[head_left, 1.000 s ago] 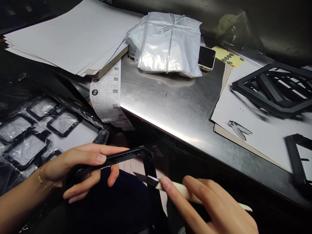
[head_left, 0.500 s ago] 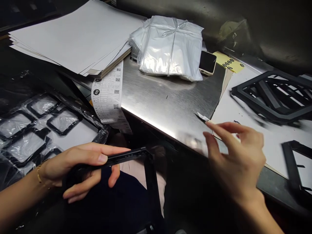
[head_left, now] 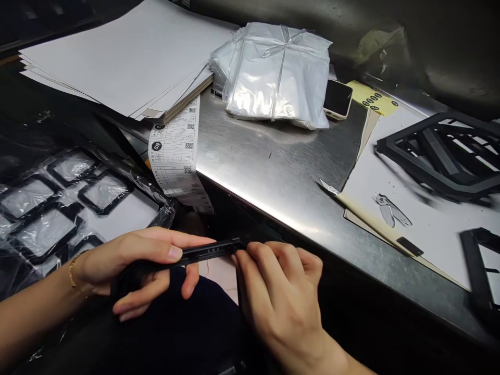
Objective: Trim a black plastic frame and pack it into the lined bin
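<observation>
Black plastic frame (head_left: 207,251) sits below the front edge of the steel table (head_left: 281,172), held over the person's dark-clothed lap. Left hand (head_left: 133,268) pinches one bar of the frame, thumb on top and fingers curled beneath. Right hand (head_left: 279,299) closes its fingertips on the frame's corner, just beside the left thumb, knuckles bent and fingers pressed together.

Beyond the frame, the steel table is brushed metal with a bright glare along its front edge. At the table's far left lies a stack of white sheets (head_left: 117,57), and a printed label strip (head_left: 175,151) with square codes hangs from under it over the table's edge. Near the table's back, a tied bundle of clear plastic bags (head_left: 277,73) rests next to a phone (head_left: 338,99) and a yellow note (head_left: 373,97). On the table's right end a white sheet (head_left: 390,182) carries a small knife (head_left: 330,188) at its near corner, a metal clipper (head_left: 390,210), and more black frames (head_left: 441,151). Left of the table and lower down, bagged frames (head_left: 50,208) lie in clear wrap. Behind the table everything is dark, with dark sheeting along the back.
</observation>
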`<action>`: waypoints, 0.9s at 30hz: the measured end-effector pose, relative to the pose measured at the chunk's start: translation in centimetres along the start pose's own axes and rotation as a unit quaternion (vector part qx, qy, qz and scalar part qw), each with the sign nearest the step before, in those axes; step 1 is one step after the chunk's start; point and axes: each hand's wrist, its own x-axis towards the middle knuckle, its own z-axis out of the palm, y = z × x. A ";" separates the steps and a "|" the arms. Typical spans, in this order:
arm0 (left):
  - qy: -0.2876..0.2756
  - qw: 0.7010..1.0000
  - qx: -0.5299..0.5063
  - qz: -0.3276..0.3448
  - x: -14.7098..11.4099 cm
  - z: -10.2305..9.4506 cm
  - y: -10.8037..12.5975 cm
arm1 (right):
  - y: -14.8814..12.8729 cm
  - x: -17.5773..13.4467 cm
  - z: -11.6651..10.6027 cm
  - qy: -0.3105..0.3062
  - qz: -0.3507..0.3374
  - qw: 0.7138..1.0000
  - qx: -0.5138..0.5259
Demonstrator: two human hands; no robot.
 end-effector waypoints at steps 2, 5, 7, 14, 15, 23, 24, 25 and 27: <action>0.001 1.000 -0.005 0.000 0.1 -0.1 0.0 | -0.2 -0.1 0.2 0.005 -0.005 1.000 -0.012; 0.005 1.000 -0.009 -0.003 0.2 -0.3 -0.1 | -0.6 -0.3 1.0 -0.011 -0.008 1.000 -0.021; 0.008 1.000 -0.009 -0.005 0.2 -0.5 -0.1 | -0.7 -0.4 1.4 -0.010 0.002 1.000 -0.009; -0.017 1.000 -0.023 0.001 0.0 -1.0 -0.2 | 1.9 -0.1 -2.7 0.002 0.173 0.935 0.311; -0.021 0.999 -0.026 0.002 0.0 -1.0 -0.2 | 2.6 -0.4 -3.3 -0.024 0.176 0.926 0.333; 0.023 0.999 -0.017 0.036 0.3 -2.9 -0.2 | 2.5 -6.5 -1.6 -0.288 0.311 0.798 0.428; 0.047 0.998 -0.006 0.046 0.3 -3.2 -0.2 | 1.9 -7.0 -0.8 -0.315 0.327 0.736 0.502; 0.071 0.996 0.002 0.055 0.1 -3.5 -0.1 | 1.5 -7.4 0.2 -0.328 0.317 0.675 0.580; 0.163 0.980 0.069 0.087 -0.7 -3.9 -0.4 | 1.1 -7.6 2.1 -0.289 0.369 0.638 0.612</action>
